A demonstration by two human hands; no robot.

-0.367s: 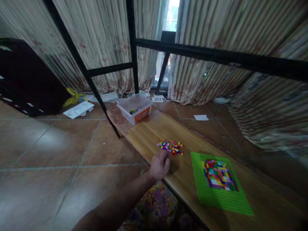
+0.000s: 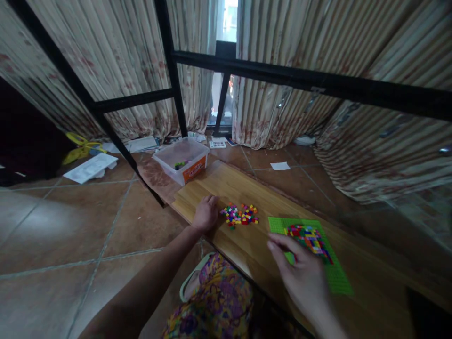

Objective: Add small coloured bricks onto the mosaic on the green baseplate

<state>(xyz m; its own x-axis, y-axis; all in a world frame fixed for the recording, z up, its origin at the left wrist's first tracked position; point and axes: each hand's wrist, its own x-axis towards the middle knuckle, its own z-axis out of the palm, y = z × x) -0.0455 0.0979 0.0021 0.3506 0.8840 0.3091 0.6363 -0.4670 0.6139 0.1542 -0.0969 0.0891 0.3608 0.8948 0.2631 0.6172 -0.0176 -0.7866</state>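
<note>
A long wooden worktop [image 2: 226, 188], a plank lying on the tiled floor [image 2: 70, 235], runs from the near right to the far left. At its far end sits a clear plastic tub [image 2: 181, 160] with an orange label and a few bits inside. On the near right of the plank lies a green baseplate [image 2: 339, 278], its far part covered with a patch of coloured small bricks [image 2: 309, 235]. Left of the plate, apart from it, is a loose pile of small bricks [image 2: 240, 214].

The left hand [image 2: 205, 214] rests on the wood just left of the pile, fingers curled loosely down; whether they pinch a brick I cannot tell. The right hand [image 2: 303, 273] hovers over the near left edge of the baseplate, fingers spread and holding nothing visible.

The pile lies near the plank's near edge, so a sweep of the left hand could scatter bricks onto the floor. A push from the right hand could slide the unfastened plate.
</note>
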